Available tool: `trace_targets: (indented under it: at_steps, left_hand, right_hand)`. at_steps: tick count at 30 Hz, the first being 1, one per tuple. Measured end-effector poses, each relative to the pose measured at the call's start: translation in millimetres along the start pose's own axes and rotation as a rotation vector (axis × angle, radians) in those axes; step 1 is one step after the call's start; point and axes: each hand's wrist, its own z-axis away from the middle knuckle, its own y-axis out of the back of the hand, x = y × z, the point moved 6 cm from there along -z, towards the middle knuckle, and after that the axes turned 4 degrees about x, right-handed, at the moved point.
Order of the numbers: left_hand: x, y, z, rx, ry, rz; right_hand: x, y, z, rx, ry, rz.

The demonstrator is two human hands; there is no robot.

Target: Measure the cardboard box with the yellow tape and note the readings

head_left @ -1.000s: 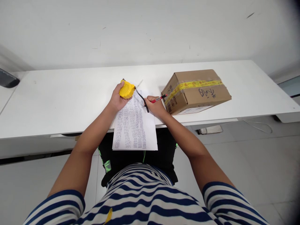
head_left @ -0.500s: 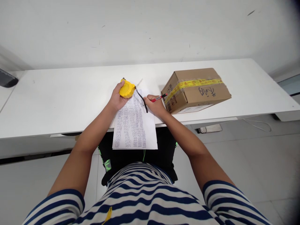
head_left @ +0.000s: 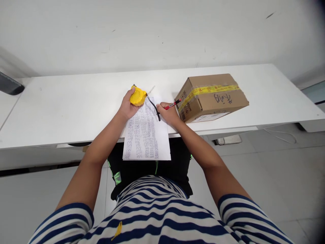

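Note:
My left hand (head_left: pixel 129 105) is closed around a yellow tape measure (head_left: pixel 137 96), held over the upper part of a paper sheet. From the tape measure a black wrist strap (head_left: pixel 153 105) hangs toward my other hand. My right hand (head_left: pixel 168 112) grips a red pen (head_left: pixel 173 104) and rests on the sheet's right side; the pen's writing tip is hidden by the fingers. Dense rows of handwriting fill much of the paper (head_left: pixel 162 142), whose lower part sticks out past the table's front edge above my lap.
A cardboard box (head_left: pixel 223 108) with yellow tape (head_left: pixel 215 89) stands just right of my right hand on the white table (head_left: pixel 63 108). A dark object (head_left: pixel 11 84) lies at the far left. Behind the table rises a white wall (head_left: pixel 157 34).
Both hands keep nearly the same place, still holding the tape measure and the pen. The view has shifted very slightly.

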Motion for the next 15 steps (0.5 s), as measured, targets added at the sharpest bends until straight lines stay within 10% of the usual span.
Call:
trace_targets:
  at_steps: [10,15]
  left_hand:
    - [8.3,-2.7,0.8,-0.029,-0.028,-0.120]
    - [40.5,-6.1,11.0,0.057,-0.318,-0.128]
  right_hand:
    - [-8.7,-3.9,4.1,-0.051,0.300,0.117]
    - [-17.7,-18.4,6.1,-0.161,0.405,0.426]
